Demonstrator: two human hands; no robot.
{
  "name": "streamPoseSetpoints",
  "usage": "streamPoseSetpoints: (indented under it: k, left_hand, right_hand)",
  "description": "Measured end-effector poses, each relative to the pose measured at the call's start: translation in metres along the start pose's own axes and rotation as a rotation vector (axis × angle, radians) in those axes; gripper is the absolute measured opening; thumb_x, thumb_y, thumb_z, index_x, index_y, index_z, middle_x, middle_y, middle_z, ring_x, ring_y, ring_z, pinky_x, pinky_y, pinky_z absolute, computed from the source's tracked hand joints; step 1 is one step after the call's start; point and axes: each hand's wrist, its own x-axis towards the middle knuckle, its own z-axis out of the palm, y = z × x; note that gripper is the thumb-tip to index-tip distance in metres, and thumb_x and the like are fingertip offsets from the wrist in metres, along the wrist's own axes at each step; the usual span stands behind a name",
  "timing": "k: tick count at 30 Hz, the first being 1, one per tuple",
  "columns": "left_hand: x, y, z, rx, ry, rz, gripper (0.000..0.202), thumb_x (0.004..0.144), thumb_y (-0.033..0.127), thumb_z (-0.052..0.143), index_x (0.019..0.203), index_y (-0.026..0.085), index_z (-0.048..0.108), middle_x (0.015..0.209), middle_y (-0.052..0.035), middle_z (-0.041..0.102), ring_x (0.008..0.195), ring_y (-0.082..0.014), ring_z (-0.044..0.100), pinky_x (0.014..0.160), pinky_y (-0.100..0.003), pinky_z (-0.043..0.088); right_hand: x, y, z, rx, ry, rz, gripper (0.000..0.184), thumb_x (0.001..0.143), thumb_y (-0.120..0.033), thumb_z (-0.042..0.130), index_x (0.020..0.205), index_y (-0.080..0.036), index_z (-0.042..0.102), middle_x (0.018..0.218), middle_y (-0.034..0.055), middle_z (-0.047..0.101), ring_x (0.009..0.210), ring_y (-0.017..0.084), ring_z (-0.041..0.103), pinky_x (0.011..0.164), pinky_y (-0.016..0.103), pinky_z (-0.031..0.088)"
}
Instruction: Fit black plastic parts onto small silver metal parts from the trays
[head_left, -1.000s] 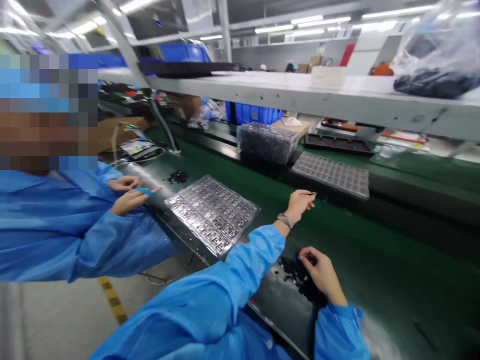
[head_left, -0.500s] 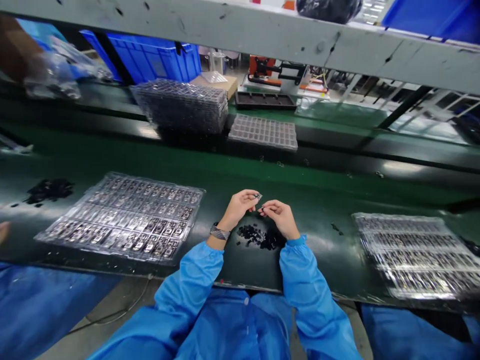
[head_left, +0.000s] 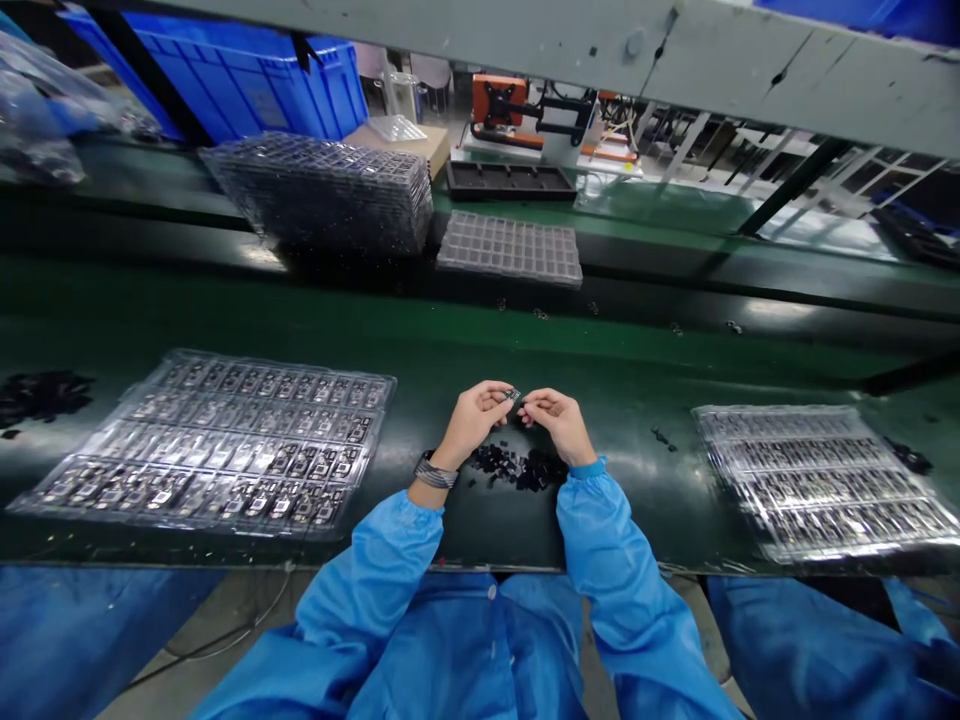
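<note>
Between the thumb and fingers of my left hand (head_left: 480, 415) is a small circuit board (head_left: 514, 396), its far end poking out. Just right of it, my right hand (head_left: 555, 415) is closed in a pinch; whatever it pinches is too small to make out. A loose pile of small black pieces (head_left: 525, 468) lies on the green bench top below both hands. To the left rests a clear plastic tray (head_left: 379, 430) with rows of small circuit boards in its pockets. Another filled clear tray (head_left: 825, 412) lies to the right.
Across the back stand a tall stack of clear trays (head_left: 322, 200), a single clear tray (head_left: 510, 248), a black tray (head_left: 510, 183) and a blue crate (head_left: 255, 85). A grey shelf beam (head_left: 525, 35) crosses overhead. More black pieces (head_left: 45, 393) lie far left. People in blue sit on both sides.
The camera view has shifted, so the left tray appears further left. My hands stay close together over the pile, the board still in my left. The neighbour's hand at far left has left view.
</note>
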Motion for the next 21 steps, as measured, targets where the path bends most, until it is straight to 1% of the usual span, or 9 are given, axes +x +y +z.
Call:
streamPoseSetpoints:
  k: [2, 4, 8, 10, 14, 16, 21]
  left_hand:
    - [0.0004, -0.0013, -0.0007, -0.001, 0.010, 0.011, 0.035, 0.077, 0.033, 0.080, 0.104, 0.014, 0.069, 0.078, -0.0022, 0.067, 0.061, -0.0110, 0.060, 0.057, -0.024, 0.047]
    - [0.0006, -0.0028, -0.0007, -0.001, 0.017, 0.013, 0.034, 0.077, 0.031, 0.080, 0.104, 0.013, 0.069, 0.076, -0.0017, 0.066, 0.060, -0.0108, 0.060, 0.058, -0.024, 0.048]
    - [0.0009, -0.0066, 0.0009, -0.004, 0.021, -0.002, 0.036, 0.076, 0.032, 0.081, 0.104, 0.013, 0.069, 0.077, -0.0019, 0.066, 0.058, -0.0102, 0.060, 0.056, -0.023, 0.046]
    - [0.0013, -0.0085, 0.0021, -0.011, 0.026, -0.005, 0.038, 0.075, 0.033, 0.082, 0.104, 0.012, 0.069, 0.078, -0.0021, 0.066, 0.058, -0.0101, 0.060, 0.054, -0.023, 0.046]
    - [0.0011, -0.0084, 0.0038, -0.024, 0.037, -0.016, 0.039, 0.074, 0.035, 0.083, 0.102, 0.012, 0.069, 0.077, -0.0026, 0.066, 0.057, -0.0101, 0.059, 0.054, -0.023, 0.045]
    - [0.0002, -0.0063, 0.0042, -0.028, 0.044, -0.017, 0.039, 0.074, 0.036, 0.083, 0.102, 0.012, 0.069, 0.076, -0.0024, 0.065, 0.057, -0.0100, 0.059, 0.054, -0.023, 0.045]
    - [-0.0019, -0.0030, 0.0047, -0.025, 0.053, -0.022, 0.039, 0.075, 0.036, 0.083, 0.102, 0.011, 0.069, 0.075, -0.0016, 0.064, 0.057, -0.0102, 0.059, 0.053, -0.022, 0.044]
  right_hand:
    - [0.0002, 0.0016, -0.0002, -0.003, 0.010, -0.008, 0.035, 0.073, -0.044, 0.087, 0.094, -0.019, 0.074, 0.084, 0.0051, 0.078, 0.073, 0.018, 0.071, 0.073, 0.032, 0.057]
    - [0.0004, 0.0037, -0.0007, -0.009, 0.026, -0.018, 0.034, 0.072, -0.043, 0.087, 0.093, -0.019, 0.074, 0.084, 0.0061, 0.079, 0.074, 0.019, 0.072, 0.073, 0.033, 0.058]
    - [0.0005, 0.0065, -0.0009, -0.054, 0.090, -0.031, 0.033, 0.072, -0.043, 0.088, 0.088, -0.018, 0.074, 0.074, 0.0054, 0.077, 0.064, 0.019, 0.070, 0.064, 0.032, 0.057]
    - [0.0003, 0.0063, -0.0003, -0.078, 0.122, -0.045, 0.034, 0.072, -0.044, 0.088, 0.088, -0.017, 0.075, 0.073, 0.0057, 0.077, 0.063, 0.020, 0.071, 0.063, 0.033, 0.058]
    - [-0.0005, 0.0047, 0.0005, -0.054, 0.138, -0.072, 0.035, 0.073, -0.043, 0.088, 0.093, -0.017, 0.075, 0.084, 0.0095, 0.080, 0.077, 0.024, 0.076, 0.073, 0.037, 0.061]
    - [-0.0005, 0.0050, 0.0001, -0.028, 0.137, -0.075, 0.035, 0.075, -0.043, 0.087, 0.094, -0.017, 0.075, 0.086, 0.0103, 0.080, 0.079, 0.024, 0.077, 0.075, 0.038, 0.062]
    - [0.0012, 0.0090, -0.0024, -0.007, 0.149, -0.073, 0.036, 0.072, -0.044, 0.090, 0.090, -0.017, 0.074, 0.082, 0.0094, 0.079, 0.074, 0.023, 0.076, 0.067, 0.034, 0.061]
